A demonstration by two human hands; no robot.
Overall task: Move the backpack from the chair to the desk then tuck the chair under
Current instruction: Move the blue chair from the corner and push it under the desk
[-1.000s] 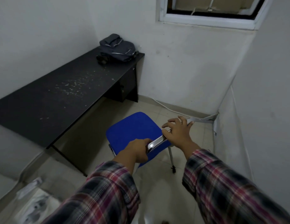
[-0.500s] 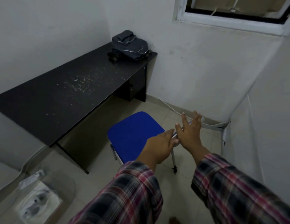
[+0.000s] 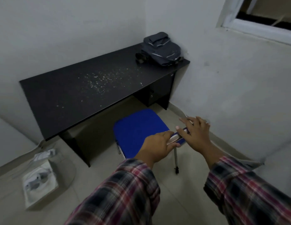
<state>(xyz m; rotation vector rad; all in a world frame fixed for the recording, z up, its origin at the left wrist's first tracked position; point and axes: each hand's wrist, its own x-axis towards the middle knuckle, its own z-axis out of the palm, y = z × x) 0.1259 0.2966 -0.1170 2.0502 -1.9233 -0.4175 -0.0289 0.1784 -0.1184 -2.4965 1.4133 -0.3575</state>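
Note:
The dark grey backpack [image 3: 160, 48] lies on the far right end of the black desk [image 3: 63, 96], against the wall corner. A chair with a blue seat [image 3: 138, 129] stands on the floor in front of the desk, its front edge near the desk's shadow. My left hand [image 3: 157, 146] grips the metal top bar of the chair's back, thumb underneath. Beside it, my right hand [image 3: 196, 133] rests over the same bar with its fingers spread and flat. One thin chair leg [image 3: 175, 158] shows below the hands.
A drawer unit [image 3: 157, 93] fills the desk's right end underneath. White specks dot the desktop. A white box and clear plastic wrap [image 3: 40, 181] lie on the tiled floor at left. Walls close in on the right, with a window [image 3: 261, 15] above.
My right hand has let go of the chair's back bar and spread its fingers. The view has swung left, and the chair sits closer to the desk.

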